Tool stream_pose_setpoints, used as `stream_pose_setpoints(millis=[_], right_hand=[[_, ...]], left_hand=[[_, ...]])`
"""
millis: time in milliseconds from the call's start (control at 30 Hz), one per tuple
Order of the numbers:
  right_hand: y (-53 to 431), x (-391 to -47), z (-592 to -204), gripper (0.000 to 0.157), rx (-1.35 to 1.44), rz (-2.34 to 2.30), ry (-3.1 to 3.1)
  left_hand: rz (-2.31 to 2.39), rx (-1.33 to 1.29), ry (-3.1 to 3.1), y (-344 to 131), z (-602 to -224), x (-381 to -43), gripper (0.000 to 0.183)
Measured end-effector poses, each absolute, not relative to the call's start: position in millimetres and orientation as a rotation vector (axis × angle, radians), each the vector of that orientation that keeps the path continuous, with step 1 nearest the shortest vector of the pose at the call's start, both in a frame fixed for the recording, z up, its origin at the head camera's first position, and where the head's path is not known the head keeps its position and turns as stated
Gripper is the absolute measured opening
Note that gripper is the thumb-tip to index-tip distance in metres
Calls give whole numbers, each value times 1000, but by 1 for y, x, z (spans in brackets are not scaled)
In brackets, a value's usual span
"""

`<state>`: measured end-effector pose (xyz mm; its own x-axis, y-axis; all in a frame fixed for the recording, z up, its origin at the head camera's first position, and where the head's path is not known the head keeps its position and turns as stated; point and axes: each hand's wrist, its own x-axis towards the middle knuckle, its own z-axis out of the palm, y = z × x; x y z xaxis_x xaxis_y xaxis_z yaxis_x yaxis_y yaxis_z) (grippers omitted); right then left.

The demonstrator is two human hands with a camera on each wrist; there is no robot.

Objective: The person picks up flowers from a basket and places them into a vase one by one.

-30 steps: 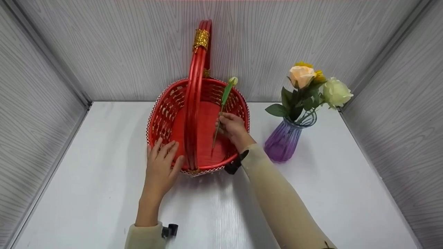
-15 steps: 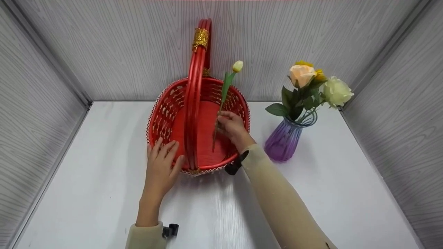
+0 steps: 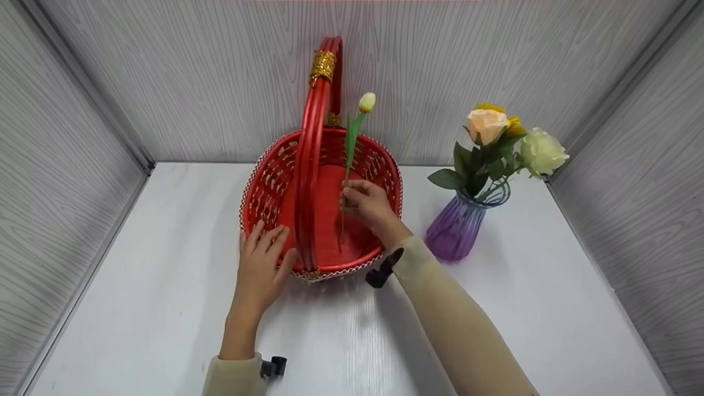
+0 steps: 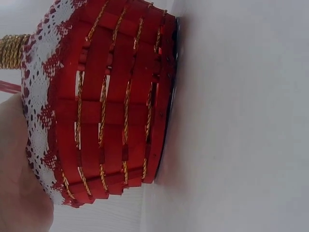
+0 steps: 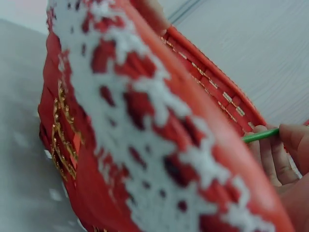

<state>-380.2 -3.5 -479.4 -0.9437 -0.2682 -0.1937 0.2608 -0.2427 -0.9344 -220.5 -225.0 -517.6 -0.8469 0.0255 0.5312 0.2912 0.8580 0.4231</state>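
In the head view, a red woven basket [image 3: 397, 181] with a tall arched handle stands at the back of the white table. My left hand [image 3: 261, 275] lies over its front left rim, fingers stretched out and reaching just inside. My right hand [image 3: 373, 208] is over the basket's interior, right of the handle. Thumb and fingers pinch the thin stem of a white tulip [image 3: 351, 146], bloom up and stem end down toward the red basket floor. The right wrist view shows the green stem [image 5: 261, 135] between thumb and fingers, partly behind the lace-trimmed rim.
A blue-to-purple glass vase [image 3: 456, 228] stands right of the basket, holding a peach rose [image 3: 487, 126], a pale rose [image 3: 542, 153] and yellow flowers [image 3: 516, 126]. The basket's handle [image 3: 311, 165] arches up between the two hands. Grey wood-grain panels [image 3: 220, 82] enclose the table.
The tulip's bloom has risen, then swung left, so the flower now stands more upright. The right hand still pinches the stem. The left hand stays on the rim; the head view has shifted slightly.
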Motion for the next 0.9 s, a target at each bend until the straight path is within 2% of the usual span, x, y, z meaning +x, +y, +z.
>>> stream_pose_setpoints(millis=[167,400,700,900], right_hand=[[4,-372,-472,29,-94,-2264,1682],[17,-355,-462,16,-150,-2290,1655],[41,-340,-452,16,-159,-2305,1634],[54,-331,-441,24,-157,-2360,1679]], left_hand=[[-686,-235,-2518,-224,-520,-221,50],[-679,-229,-2514,-225,-522,-222,51],[-701,-221,-2535,-224,-521,-222,52],[-693,-221,-2536,-225,-519,-222,51]])
